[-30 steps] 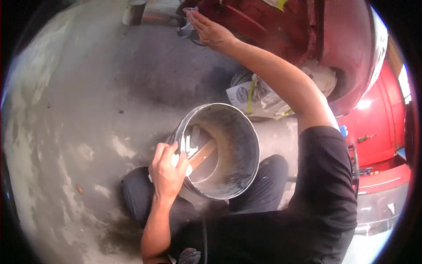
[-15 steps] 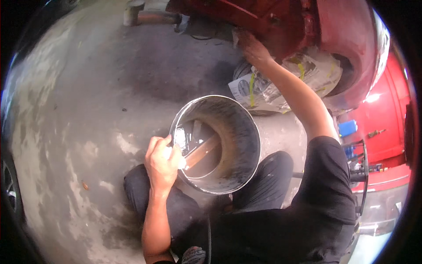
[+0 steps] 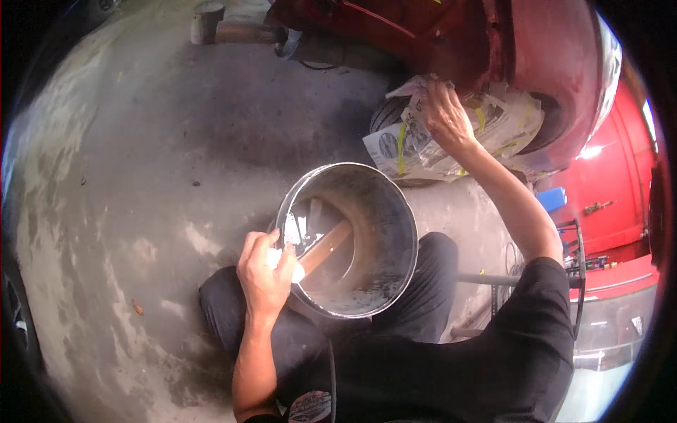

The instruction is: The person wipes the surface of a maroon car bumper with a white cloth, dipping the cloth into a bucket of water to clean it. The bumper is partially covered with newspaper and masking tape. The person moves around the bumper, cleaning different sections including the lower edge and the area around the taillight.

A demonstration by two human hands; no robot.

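Observation:
At the left rim of a round metal bucket (image 3: 384, 211), my left hand (image 3: 264, 275) is closed on a small white object (image 3: 297, 273), mostly covered by the fingers. The bucket stands between my legs, with shallow liquid and a brown strip (image 3: 326, 248) inside. Out to the far right, my right hand (image 3: 448, 120) has its fingers closed on a thin, pale pink sheet (image 3: 409, 87); whether it is cloth or paper I cannot tell. That hand is at the lower edge of a dark red car body (image 3: 451, 42), over the wheel's covering.
Crumpled printed paper (image 3: 423, 151) with yellow tape covers a wheel beneath the body panel. At the far left of the panel is a cylindrical pipe end (image 3: 208, 25). Right of my arm are a black-framed stand (image 3: 578, 282), a blue box (image 3: 552, 199) and a bright red panel (image 3: 613, 176).
My right hand has drawn back from the dark underside, toward me and to the right, bringing the pale sheet over the paper covering. My left hand stays at the bucket rim.

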